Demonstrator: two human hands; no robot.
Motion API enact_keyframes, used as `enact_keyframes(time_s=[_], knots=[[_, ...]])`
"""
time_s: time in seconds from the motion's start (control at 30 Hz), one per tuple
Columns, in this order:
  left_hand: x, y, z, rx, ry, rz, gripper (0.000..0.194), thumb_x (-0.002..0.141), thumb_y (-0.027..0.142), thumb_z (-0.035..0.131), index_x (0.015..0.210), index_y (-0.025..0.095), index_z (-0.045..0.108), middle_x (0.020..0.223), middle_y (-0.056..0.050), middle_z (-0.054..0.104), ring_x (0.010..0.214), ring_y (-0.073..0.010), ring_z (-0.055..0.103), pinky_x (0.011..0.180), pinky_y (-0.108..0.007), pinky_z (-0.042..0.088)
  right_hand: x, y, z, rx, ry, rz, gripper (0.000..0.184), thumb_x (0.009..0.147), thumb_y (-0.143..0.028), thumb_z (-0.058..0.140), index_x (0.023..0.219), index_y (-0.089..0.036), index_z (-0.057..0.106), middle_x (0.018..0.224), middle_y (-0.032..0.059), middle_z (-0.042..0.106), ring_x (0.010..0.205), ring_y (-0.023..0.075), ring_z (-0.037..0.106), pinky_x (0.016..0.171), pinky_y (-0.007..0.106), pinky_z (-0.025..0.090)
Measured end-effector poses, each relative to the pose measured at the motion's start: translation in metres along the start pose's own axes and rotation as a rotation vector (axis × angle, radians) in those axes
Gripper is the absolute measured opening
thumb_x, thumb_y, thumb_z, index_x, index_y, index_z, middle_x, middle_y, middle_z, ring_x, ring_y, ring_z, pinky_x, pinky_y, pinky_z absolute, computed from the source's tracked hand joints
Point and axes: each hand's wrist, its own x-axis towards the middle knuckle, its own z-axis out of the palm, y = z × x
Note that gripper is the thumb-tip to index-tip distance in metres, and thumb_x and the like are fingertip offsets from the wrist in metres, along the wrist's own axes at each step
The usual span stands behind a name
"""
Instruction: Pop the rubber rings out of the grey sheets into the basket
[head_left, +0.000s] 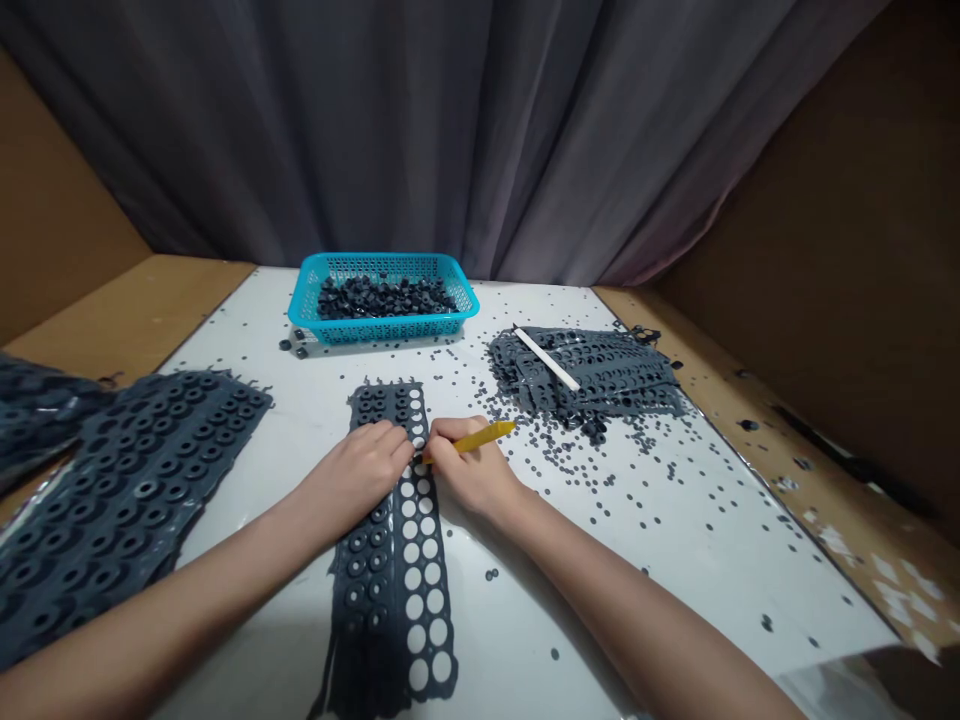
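Note:
My right hand (472,468) is shut on a yellow pencil-like stick (476,437), whose tip sits at the edge of a dark grey perforated rubber strip (379,570). The strip lies lengthwise on the white table in front of me. Its near part shows mostly round punched holes, while dark rubber rings still fill many others. My left hand (360,470) rests on the strip with its fingers curled over it, close to my right hand. The left hand holds nothing that I can see. Both hands hide the strip's middle.
A teal plastic basket (375,332) of dark rubber rings stands at the back. A pile of grey sheets (600,375) with a white stick (547,358) lies to the right. More sheets (127,500) lie left. Small dark pieces are scattered over the white table (600,560).

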Motion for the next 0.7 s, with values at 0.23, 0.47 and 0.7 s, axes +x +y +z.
enact_keyframes(time_s=[0.23,0.47,0.7], knots=[[0.000,-0.010,0.005,-0.454,0.083,-0.162,0.023,0.091,0.021,0.037,0.085,0.015,0.057,0.083,-0.006,0.060,0.081,-0.0190,0.054,0.074,-0.032,0.044,0.000,0.002,0.000,0.000,-0.004,0.024,0.027,0.072,-0.010,0.040,0.046,-0.018,0.039,0.045,-0.0025,0.041,0.048,0.0107,0.039,0.047,0.024,0.025],[0.000,-0.017,0.002,-0.721,0.147,-0.413,0.021,0.086,0.031,0.045,0.084,0.018,0.062,0.080,-0.004,0.064,0.074,-0.0185,0.057,0.067,-0.030,0.043,0.000,0.001,-0.001,0.023,-0.021,0.042,0.028,0.073,-0.009,0.041,0.046,-0.018,0.041,0.046,-0.0017,0.046,0.048,0.0104,0.041,0.048,0.023,0.027],[0.000,-0.025,0.000,-1.145,0.214,-0.595,0.028,0.080,0.042,0.055,0.087,0.016,0.064,0.079,-0.003,0.064,0.074,-0.0171,0.056,0.067,-0.027,0.041,-0.001,0.004,-0.001,0.059,-0.018,0.027,0.026,0.074,-0.011,0.042,0.050,-0.017,0.048,0.051,-0.0007,0.053,0.052,0.0109,0.046,0.051,0.023,0.031]])
